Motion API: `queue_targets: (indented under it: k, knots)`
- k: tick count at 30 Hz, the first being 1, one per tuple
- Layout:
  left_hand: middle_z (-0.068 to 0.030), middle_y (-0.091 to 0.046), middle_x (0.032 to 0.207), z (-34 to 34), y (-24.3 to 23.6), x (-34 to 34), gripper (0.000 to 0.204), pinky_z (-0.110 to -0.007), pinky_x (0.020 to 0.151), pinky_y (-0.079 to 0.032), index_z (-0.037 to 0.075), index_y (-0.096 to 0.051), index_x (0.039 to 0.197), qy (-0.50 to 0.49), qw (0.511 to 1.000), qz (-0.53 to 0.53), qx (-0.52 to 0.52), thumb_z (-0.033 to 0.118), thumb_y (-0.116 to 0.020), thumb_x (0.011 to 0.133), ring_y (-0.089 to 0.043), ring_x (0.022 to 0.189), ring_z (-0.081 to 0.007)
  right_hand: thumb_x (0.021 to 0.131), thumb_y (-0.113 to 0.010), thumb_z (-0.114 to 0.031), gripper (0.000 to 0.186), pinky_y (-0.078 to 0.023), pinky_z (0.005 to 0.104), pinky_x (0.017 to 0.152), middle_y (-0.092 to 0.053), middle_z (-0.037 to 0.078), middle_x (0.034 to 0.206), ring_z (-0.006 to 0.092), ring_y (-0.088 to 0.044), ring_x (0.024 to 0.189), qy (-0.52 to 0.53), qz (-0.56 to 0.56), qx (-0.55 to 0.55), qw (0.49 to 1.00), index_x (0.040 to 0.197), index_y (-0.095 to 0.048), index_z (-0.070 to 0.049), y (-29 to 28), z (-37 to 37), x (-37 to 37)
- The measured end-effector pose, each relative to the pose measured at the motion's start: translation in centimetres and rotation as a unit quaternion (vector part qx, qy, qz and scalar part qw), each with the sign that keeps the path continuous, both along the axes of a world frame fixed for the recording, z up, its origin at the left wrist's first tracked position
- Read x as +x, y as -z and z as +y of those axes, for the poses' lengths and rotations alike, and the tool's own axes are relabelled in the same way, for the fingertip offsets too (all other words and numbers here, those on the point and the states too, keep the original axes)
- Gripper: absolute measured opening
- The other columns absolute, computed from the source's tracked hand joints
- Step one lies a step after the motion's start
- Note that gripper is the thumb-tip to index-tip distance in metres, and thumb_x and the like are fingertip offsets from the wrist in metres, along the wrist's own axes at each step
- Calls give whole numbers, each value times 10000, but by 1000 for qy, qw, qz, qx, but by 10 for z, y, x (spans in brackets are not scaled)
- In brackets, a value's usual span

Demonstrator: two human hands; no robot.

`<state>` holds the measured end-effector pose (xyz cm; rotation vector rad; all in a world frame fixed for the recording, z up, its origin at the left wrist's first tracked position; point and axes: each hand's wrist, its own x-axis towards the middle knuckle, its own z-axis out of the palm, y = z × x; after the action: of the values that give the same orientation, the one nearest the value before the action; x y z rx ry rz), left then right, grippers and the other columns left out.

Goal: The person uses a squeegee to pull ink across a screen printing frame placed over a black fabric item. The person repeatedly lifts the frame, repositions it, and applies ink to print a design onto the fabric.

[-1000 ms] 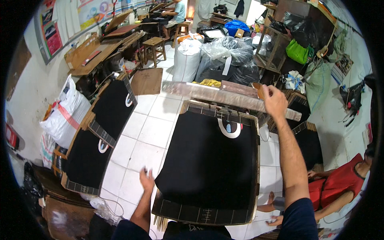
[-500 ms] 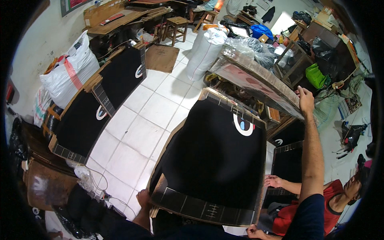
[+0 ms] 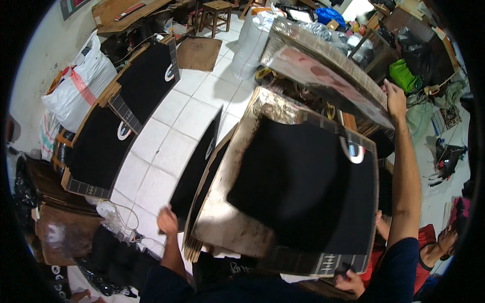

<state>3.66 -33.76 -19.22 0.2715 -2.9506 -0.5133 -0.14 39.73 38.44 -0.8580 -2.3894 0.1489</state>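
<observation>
My right hand [image 3: 395,98] is closed on the near end of a raised wooden-framed printing screen [image 3: 326,76], tilted up with a pinkish patterned underside. Left of the stack, my left hand [image 3: 167,220] is closed on the lower corner of a thin black printed panel [image 3: 194,171], which stands on edge to my view. Between my arms, a black fabric panel [image 3: 303,187] with a gridded border and a white oval motif lies askew on a worn, stained board [image 3: 222,222]. A co-worker's hand [image 3: 352,284] touches its near right edge; another co-worker's hand [image 3: 380,224] is at its right side.
More black panels on boards [image 3: 103,146] lean in a row at the left, beside a white sack [image 3: 83,81]. Another white sack [image 3: 250,45] and a wooden stool [image 3: 216,15] stand far off on the tiled floor [image 3: 169,134]. The co-worker in red [image 3: 429,252] is close at the right.
My left hand has moved left and up from the stack's edge with the thin black panel. The top black panel has shifted right, exposing the stained board. My right hand still holds the screen up.
</observation>
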Motion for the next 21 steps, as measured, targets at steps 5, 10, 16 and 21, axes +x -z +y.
queue_targets:
  k: [5,10,16,21]
  knots:
    - [-198,-752,899,-62,-186,-92,439,-539,720,-540,97,-781,948,-20,995,24,-96,457,-553,1052,-718,841,-434,989,-539,-584,548,-507,435,921,-762,201,1063,388,-704,1067,14,-32,-13,999,1044,-785,-98,-8,-3,-5]
    - [-181,-751,873,-197,-372,-26,473,-431,726,-523,10,-757,1025,-99,984,135,-56,467,-633,1025,-704,783,-316,972,-501,-625,597,-505,486,1002,-747,221,1182,415,-675,1188,33,-45,-10,998,1132,-791,-128,-15,-6,-8]
    - [29,-606,743,-362,-476,39,483,-295,625,-382,-11,-631,790,-110,959,186,183,375,-618,1080,-466,689,-69,967,-503,-612,607,-496,501,1062,-722,173,1309,400,-651,1258,48,-56,-26,997,1326,-730,-179,-15,-8,-10]
    - [25,-605,774,-361,-372,45,415,-334,695,-444,2,-665,800,-99,953,227,172,336,-672,1046,-500,742,-135,968,-508,-610,601,-495,502,1074,-725,163,1310,374,-662,1255,65,-41,-25,997,1343,-724,-192,-10,-18,-6]
